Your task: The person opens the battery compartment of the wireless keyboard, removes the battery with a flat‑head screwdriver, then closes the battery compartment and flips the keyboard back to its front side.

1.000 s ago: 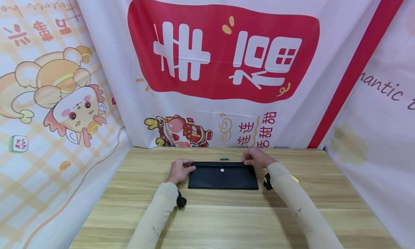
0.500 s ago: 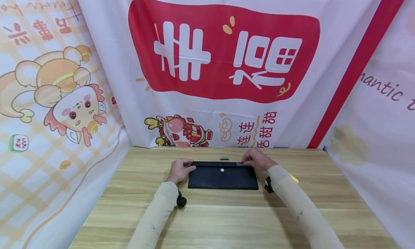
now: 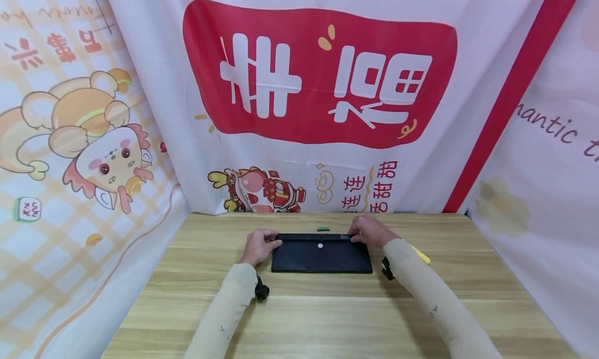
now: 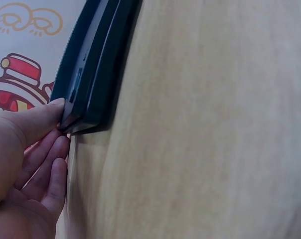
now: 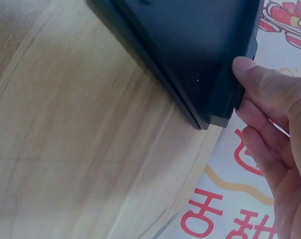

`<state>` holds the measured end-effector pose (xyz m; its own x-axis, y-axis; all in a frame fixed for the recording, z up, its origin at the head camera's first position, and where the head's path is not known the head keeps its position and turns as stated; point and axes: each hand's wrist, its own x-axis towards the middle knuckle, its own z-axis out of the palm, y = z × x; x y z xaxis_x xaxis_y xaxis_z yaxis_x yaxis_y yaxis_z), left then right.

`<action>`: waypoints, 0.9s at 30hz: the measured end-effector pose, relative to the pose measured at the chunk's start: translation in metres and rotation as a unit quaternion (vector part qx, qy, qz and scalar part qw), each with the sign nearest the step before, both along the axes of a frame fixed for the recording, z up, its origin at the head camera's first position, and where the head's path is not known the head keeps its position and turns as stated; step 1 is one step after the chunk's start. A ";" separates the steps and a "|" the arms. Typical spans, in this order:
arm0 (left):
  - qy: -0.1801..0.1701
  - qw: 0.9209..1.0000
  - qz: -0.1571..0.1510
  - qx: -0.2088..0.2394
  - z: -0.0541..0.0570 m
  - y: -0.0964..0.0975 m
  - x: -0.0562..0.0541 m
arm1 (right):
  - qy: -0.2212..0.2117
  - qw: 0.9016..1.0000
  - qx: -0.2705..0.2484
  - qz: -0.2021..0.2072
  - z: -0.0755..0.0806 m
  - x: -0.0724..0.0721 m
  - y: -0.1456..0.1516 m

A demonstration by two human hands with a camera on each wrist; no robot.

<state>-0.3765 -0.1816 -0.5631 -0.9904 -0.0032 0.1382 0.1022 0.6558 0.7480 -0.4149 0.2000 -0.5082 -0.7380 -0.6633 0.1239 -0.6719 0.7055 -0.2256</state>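
Note:
A black keyboard [image 3: 323, 257] lies with its underside up on the wooden table, a small round white sticker near its raised far edge. At its far left corner my left hand [image 3: 259, 246] pinches the edge, thumb on top and fingers behind; the left wrist view shows this hand [image 4: 33, 154] close up. My right hand [image 3: 372, 231] grips the raised strip near the far right corner. In the right wrist view its thumb [image 5: 250, 69] presses on the strip, with the other fingers curled behind it. A small green battery [image 3: 323, 228] lies just beyond the far edge.
A yellow stick-like thing [image 3: 421, 255] lies beside my right forearm, partly hidden by the sleeve. Printed cloth [image 3: 323, 182] hangs right behind the table's far edge, and more cloth stands at both sides. Bare wood [image 3: 323, 317] lies in front of the keyboard.
The right hand and forearm have shifted slightly, showing a grey patch on the strip and more of the yellow thing. The left hand, keyboard and battery have stayed in place.

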 end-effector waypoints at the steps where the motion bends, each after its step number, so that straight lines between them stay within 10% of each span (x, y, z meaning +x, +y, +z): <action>1: -0.002 1.000 0.000 -0.001 0.000 0.000 0.000 | 0.001 1.000 0.009 -0.002 0.000 0.000 -0.001; 27: 0.000 1.000 0.005 -0.001 0.004 -0.002 0.003 | 0.050 0.995 0.081 -0.026 0.003 0.017 -0.015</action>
